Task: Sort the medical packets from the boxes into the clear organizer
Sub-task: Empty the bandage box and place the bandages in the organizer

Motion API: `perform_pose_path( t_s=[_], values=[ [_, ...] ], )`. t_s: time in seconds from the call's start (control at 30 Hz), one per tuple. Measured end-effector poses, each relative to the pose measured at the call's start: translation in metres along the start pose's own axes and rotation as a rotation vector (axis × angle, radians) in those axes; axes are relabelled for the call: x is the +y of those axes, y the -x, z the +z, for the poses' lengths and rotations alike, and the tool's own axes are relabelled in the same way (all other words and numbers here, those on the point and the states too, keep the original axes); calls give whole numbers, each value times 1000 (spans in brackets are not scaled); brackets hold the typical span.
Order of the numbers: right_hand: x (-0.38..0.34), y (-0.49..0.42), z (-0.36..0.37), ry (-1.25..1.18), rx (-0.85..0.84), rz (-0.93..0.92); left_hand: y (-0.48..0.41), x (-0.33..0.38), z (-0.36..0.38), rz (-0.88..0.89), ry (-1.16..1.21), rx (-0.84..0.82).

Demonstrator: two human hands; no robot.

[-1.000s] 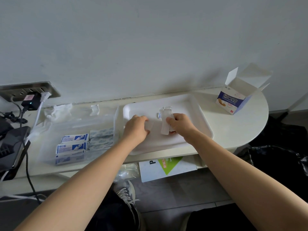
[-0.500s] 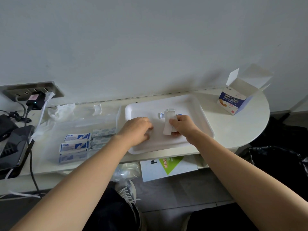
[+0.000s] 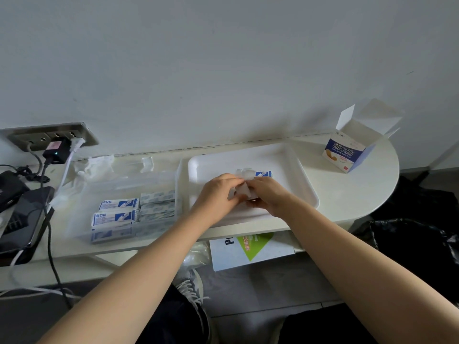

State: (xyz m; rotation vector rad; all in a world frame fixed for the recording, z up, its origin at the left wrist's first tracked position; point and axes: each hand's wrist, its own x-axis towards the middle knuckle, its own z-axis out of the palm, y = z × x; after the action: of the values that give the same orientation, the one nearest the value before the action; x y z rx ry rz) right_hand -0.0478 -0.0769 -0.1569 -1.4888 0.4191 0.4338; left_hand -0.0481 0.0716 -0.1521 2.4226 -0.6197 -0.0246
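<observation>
Over the white tray (image 3: 298,170) my left hand (image 3: 218,192) and my right hand (image 3: 268,194) meet, and both pinch a small stack of white packets (image 3: 242,189) between them. Just beyond the fingers, more packets (image 3: 258,174) with blue print lie in the tray. To the left stands the clear organizer (image 3: 82,202); it holds blue-and-white packets (image 3: 115,214) in its front left part and pale wrapped packets (image 3: 156,206) beside them. An open blue-and-white box (image 3: 347,152) stands at the table's right end.
A wall socket strip (image 3: 49,137) with plugs and cables sits at the left, with dark devices (image 3: 19,214) below it. Crumpled clear wrapping (image 3: 94,165) lies behind the organizer. Under the table edge are a white and green box (image 3: 248,249) and a shoe (image 3: 191,289).
My left hand has moved right across the tray to join my right hand on the white packets. The right hand has turned the packets from upright to flatter.
</observation>
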Motion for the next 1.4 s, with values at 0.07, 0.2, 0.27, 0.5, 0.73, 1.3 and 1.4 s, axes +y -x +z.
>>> perform_pose_path(
  t_s=[0.07, 0.2, 0.27, 0.5, 0.73, 1.3, 1.4],
  values=[
    [-2, 3, -1, -99, -16, 31, 1, -1, 0, 14, -28, 16],
    [-3, 6, -3, -48, -129, -23, 1, 0, 1, -65, 59, 39],
    [-3, 7, -1, 4, -90, -83, 1, -1, 0, -100, 188, 71],
    [-5, 8, 5, 695, 265, -455, -9, 19, 1, -523, 860, -32],
    [-1, 21, 13, 800, 98, -695, -13, 31, 2, -761, 1351, 198],
    [-8, 16, 1, 212, -12, -275, -5, 14, -3, -665, 1501, 95],
    [-6, 14, 1, 175, -10, -241, -6, 15, 1, -661, 1418, 108]
  ],
)
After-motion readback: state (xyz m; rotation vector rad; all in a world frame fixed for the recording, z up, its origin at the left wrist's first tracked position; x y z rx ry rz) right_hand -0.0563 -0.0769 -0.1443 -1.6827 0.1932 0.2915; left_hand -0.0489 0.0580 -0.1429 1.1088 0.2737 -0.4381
